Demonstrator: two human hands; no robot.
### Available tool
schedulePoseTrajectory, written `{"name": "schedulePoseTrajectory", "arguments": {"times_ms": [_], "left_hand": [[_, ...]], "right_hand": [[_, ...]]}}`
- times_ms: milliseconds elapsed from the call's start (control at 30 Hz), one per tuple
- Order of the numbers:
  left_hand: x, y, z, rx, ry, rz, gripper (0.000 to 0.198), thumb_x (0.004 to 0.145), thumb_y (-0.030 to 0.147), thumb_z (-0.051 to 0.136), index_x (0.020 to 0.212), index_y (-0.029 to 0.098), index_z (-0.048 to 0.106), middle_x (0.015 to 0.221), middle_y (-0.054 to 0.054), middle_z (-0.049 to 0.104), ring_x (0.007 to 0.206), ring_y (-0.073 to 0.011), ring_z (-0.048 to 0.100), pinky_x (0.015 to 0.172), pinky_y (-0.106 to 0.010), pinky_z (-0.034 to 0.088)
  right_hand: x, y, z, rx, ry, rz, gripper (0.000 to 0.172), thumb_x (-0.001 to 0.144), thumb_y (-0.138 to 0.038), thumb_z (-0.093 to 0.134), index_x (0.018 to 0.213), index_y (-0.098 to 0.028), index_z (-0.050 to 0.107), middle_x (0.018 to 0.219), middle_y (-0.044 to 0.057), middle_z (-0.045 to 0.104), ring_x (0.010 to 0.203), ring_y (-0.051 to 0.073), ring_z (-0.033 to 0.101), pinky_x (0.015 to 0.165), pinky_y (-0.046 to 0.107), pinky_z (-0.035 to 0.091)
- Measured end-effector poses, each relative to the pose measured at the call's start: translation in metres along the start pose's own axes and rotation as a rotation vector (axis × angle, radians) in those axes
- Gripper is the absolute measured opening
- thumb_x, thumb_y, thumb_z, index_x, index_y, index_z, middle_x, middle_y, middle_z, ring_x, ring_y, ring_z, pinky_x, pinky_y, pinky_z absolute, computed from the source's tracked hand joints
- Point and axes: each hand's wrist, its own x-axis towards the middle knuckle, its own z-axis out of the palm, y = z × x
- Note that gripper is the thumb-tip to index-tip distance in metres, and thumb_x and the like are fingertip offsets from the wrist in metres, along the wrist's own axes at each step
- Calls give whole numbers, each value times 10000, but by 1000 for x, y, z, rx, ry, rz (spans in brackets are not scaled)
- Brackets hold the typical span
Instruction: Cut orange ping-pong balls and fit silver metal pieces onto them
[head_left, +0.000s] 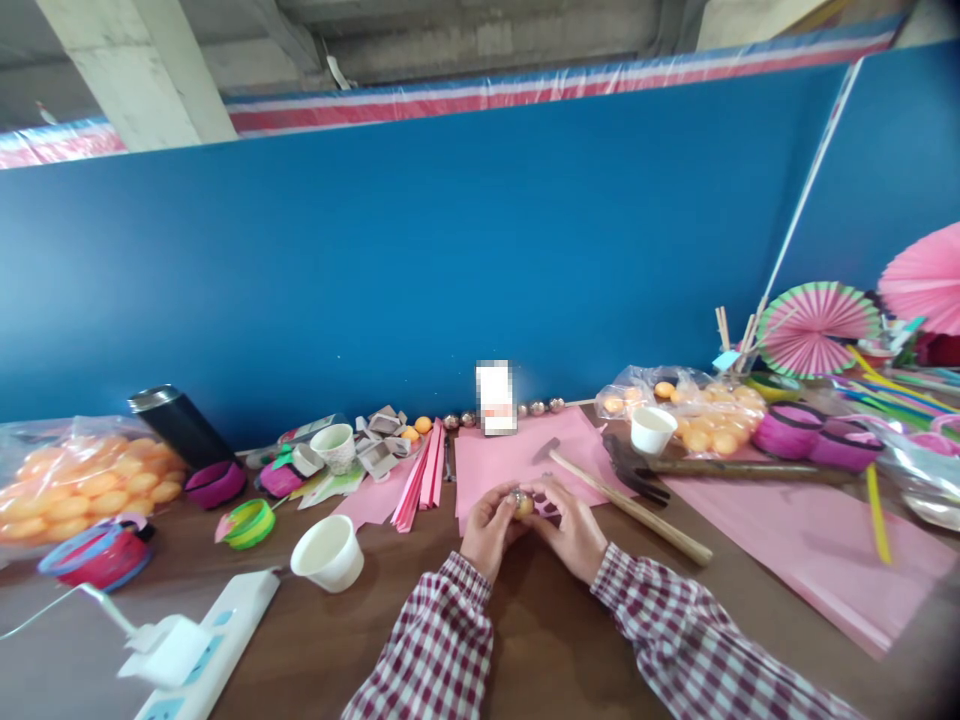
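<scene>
My left hand [489, 528] pinches a small shiny ball [523, 503], gold-toned with a reflective top, between thumb and fingers. From the other side my right hand [568, 528] closes its fingertips on the same ball. Both hands are over the front edge of a sheet of pink paper [480, 462]. A hammer with a pale wooden handle [637, 505] lies slantwise just right of my right hand. Beyond it rests a dark claw hammer [634, 468], its handle pointing right. Several silvery balls [556, 405] stand in a row at the back of the paper.
A white paper cup [328, 555] stands left of my hands, another cup [653, 430] at the right. Bags of orange balls [90, 490] flank both sides. A power strip [232, 620] lies front left. A blue partition [450, 240] closes the back. Pink folded paper fans [817, 330] stand far right.
</scene>
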Motion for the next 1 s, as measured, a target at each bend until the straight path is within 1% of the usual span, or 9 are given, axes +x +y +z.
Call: {"name": "schedulePoseTrajectory", "arguments": {"times_ms": [167,367,433,500,533,600,733,867,1000], "left_hand": [[-3,1,1,-21,-50,-17,357,708,334,574,1006,138,569,898,-90,614,753,-143,583,678,-282,475],[-3,4,1,-71,-69,-33,362,672,298,622,993,133,588,870,-85,623,742,-145,586,700,-304,472],[-2,6,-1,-129,-47,-38,364,662,278,636,992,129,591,850,-80,630,740,-145,592,724,-318,473],[0,8,-3,-204,-10,-28,346,667,252,635,986,125,592,844,-77,636,759,-152,602,771,-335,468],[2,10,-5,-241,11,-17,333,673,239,631,983,126,593,845,-74,638,770,-155,606,792,-340,464],[4,12,-9,-302,61,10,307,685,216,620,979,132,592,845,-70,643,781,-160,614,804,-337,467],[8,14,-15,-356,135,26,261,716,234,587,951,122,597,848,-85,650,814,-187,617,762,-322,498],[9,14,-16,-400,122,16,219,742,228,547,888,75,607,874,-127,647,863,-221,607,772,-327,497],[8,14,-19,-339,120,44,197,708,155,582,891,83,598,902,-120,644,892,-208,598,779,-287,489]], "right_hand": [[0,-2,-2,-32,7,-6,298,714,-229,564,1010,-237,528,954,39,557,810,158,519,681,290,459],[0,-4,-4,-97,10,-40,319,700,-223,576,1015,-231,522,968,37,570,818,162,524,684,280,451],[3,-5,-12,-194,16,-87,311,711,-260,570,1016,-218,524,979,46,572,846,170,520,727,290,438],[5,-6,-26,-371,46,-127,315,739,-303,534,1038,-205,522,1013,59,565,900,185,502,800,317,399],[6,-7,-34,-490,65,-115,313,769,-301,490,1066,-208,512,1050,61,551,948,196,479,836,332,369],[7,-5,-49,-726,67,-31,320,800,-289,433,1106,-224,496,1035,60,554,930,197,475,827,339,349],[3,2,-62,-1045,-65,215,274,793,-282,435,1037,-210,539,943,80,562,848,198,481,697,294,359],[0,10,-59,-1142,-87,293,254,825,-233,369,1025,-241,525,946,77,547,834,194,477,612,272,336],[0,13,-59,-1171,-52,306,291,837,-160,308,1022,-239,518,892,77,548,803,186,485,565,258,306]]}}
